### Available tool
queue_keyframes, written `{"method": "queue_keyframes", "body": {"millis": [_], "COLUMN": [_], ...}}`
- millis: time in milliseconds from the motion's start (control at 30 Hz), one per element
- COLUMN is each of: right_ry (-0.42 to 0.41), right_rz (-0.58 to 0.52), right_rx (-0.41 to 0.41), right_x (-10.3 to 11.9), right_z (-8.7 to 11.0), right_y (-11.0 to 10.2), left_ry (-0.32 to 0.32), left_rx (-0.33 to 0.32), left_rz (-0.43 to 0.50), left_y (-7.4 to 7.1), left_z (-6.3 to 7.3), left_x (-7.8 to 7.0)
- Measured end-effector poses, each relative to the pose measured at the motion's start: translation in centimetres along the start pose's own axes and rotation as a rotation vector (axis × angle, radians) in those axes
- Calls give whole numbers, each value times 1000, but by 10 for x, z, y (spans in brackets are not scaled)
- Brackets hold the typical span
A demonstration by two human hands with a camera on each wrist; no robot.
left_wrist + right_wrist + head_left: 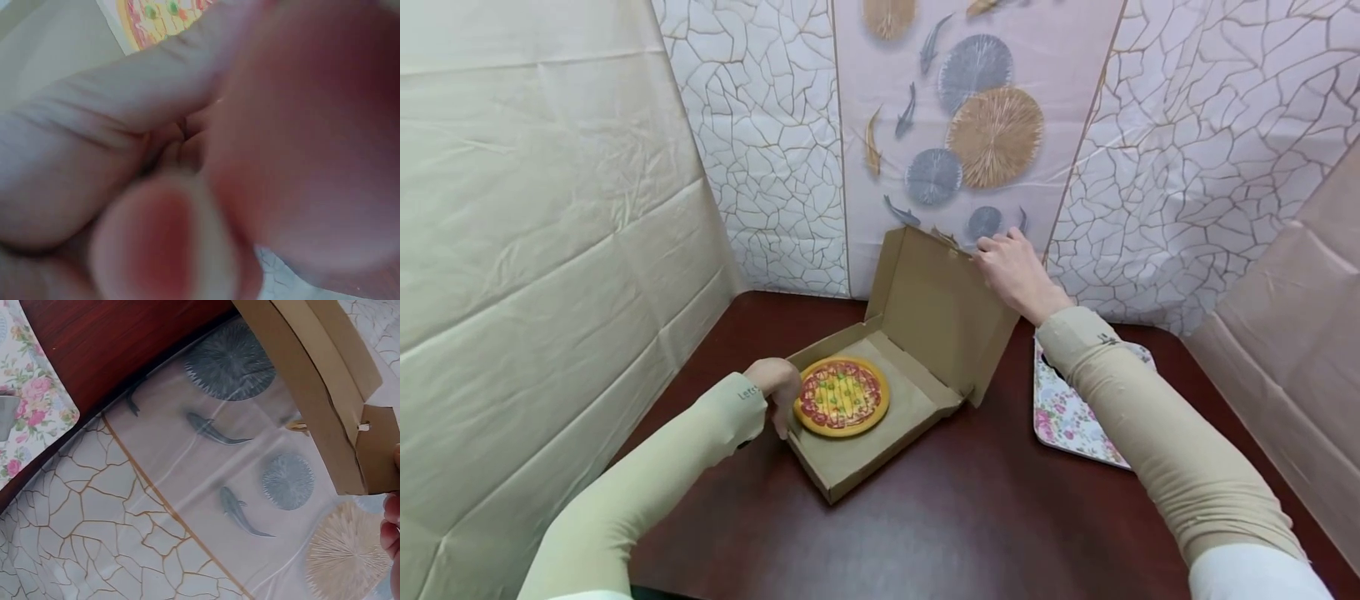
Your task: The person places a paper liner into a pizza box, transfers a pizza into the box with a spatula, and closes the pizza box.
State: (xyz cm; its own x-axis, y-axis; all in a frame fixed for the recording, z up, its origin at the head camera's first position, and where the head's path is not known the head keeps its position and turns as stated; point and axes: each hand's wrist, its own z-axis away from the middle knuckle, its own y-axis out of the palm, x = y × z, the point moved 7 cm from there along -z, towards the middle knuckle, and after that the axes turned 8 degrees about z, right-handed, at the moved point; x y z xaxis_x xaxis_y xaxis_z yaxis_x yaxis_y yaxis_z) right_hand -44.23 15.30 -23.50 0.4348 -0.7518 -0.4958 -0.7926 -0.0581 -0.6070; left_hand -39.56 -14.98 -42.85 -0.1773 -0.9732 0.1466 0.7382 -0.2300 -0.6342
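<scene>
A brown cardboard pizza box (pixel 910 446) lies on the table at an angle, its lid (pixel 936 304) raised at the back. Inside, toward the left, sits a round toy-like pizza (pixel 841 397) with a yellow crust, red slices and green bits. My left hand (pixel 775 387) grips the box's left wall beside the pizza, fingers curled. In the left wrist view, the blurred fingers fill most of the picture, with part of the pizza above them. My right hand (pixel 1011 271) pinches the lid's upper right edge; in the right wrist view only its fingertips (pixel 390 528) show, at the cardboard's corner.
A flower-patterned board (pixel 1067 417) lies on the right of the dark red table (pixel 925 533), partly under my right forearm. Behind the lid hangs a patterned cloth (pixel 895 167) with fish and round shapes. Plain beige cloth walls (pixel 535 208) close off both sides.
</scene>
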Motion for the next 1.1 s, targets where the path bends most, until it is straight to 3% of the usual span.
{"method": "queue_keyframes", "body": {"millis": [133, 400, 533, 600, 767, 900, 1100], "right_ry": [13, 33, 24, 20, 26, 24, 30], "right_rz": [14, 49, 58, 55, 55, 60, 64], "right_rx": [5, 59, 46, 31, 10, 14, -9], "right_x": [0, -6, -8, -8, -12, -15, -20], "right_z": [1, 4, 5, 4, -1, -2, 3], "right_y": [6, 16, 19, 20, 23, 25, 25], "left_ry": [65, 150, 175, 162, 167, 178, 167], "left_rx": [55, 44, 82, 61, -71, -121, -173], "left_rz": [-50, -102, -66, -11, 115, 162, 50], "left_y": [9, 14, 19, 19, 15, 15, 13], "left_z": [2, 11, 10, 11, 19, 25, 32], "left_x": [-12, -38, -43, -43, -48, -58, -72]}}
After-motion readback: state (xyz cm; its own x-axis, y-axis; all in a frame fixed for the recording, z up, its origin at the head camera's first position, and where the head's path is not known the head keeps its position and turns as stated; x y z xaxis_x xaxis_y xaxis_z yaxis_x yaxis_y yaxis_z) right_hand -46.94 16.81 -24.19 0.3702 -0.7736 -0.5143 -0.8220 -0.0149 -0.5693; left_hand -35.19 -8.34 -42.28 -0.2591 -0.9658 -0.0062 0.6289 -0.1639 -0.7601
